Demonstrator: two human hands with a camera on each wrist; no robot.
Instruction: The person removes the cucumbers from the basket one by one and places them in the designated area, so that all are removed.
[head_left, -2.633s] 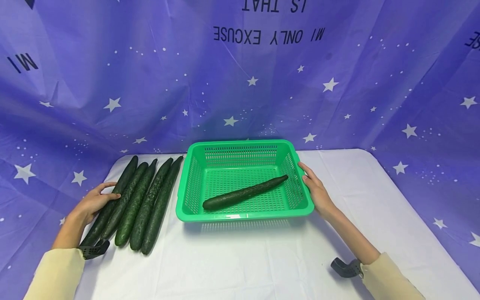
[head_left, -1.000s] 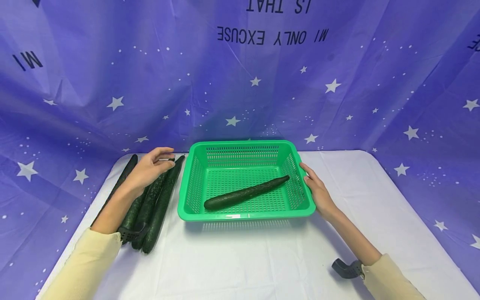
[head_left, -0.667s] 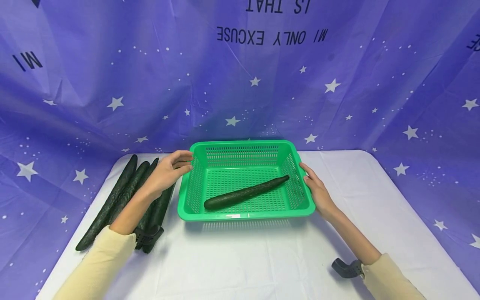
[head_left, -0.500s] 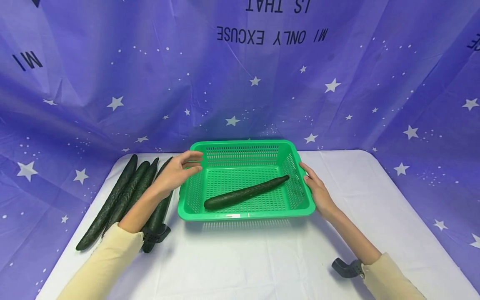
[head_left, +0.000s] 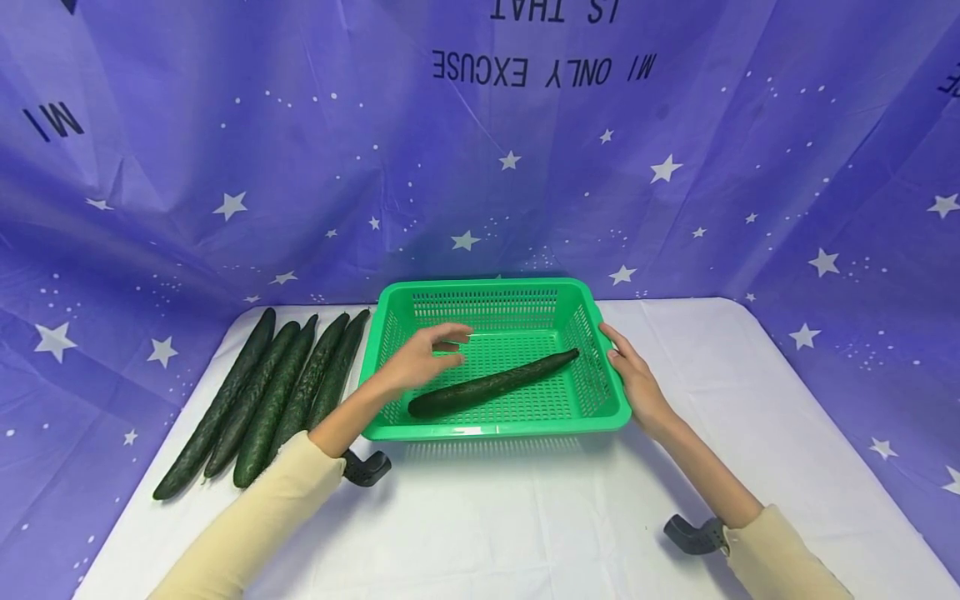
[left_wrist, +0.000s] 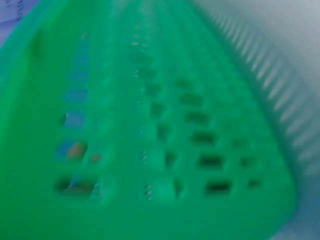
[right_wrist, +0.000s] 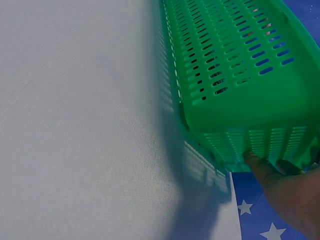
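Observation:
In the head view my left hand (head_left: 423, 358) is over the green basket (head_left: 491, 432), fingers slightly bent and nothing between them. One long dark green cucumber (head_left: 491, 389) lies slanted on the basket floor, just below and right of that hand. My right hand (head_left: 637, 387) touches the basket's right end with fairly straight fingers, their tips at the rim. The right wrist view has the right hand (right_wrist: 290, 195) against the outer end wall. Several more cucumbers (head_left: 258, 417) lie side by side left of the basket, partly hidden by the left forearm.
A white cloth (head_left: 510, 517) covers the table. The purple backdrop (head_left: 525, 208) with stars and lettering rises behind and beside it. In the left wrist view, the basket's slotted wall (left_wrist: 115, 215) fills most of the blurred picture.
My left hand has moved right from the cucumber row, past the basket's left rim and over its inside. The leftmost cucumber stays in the row. The right hand and basket stay put.

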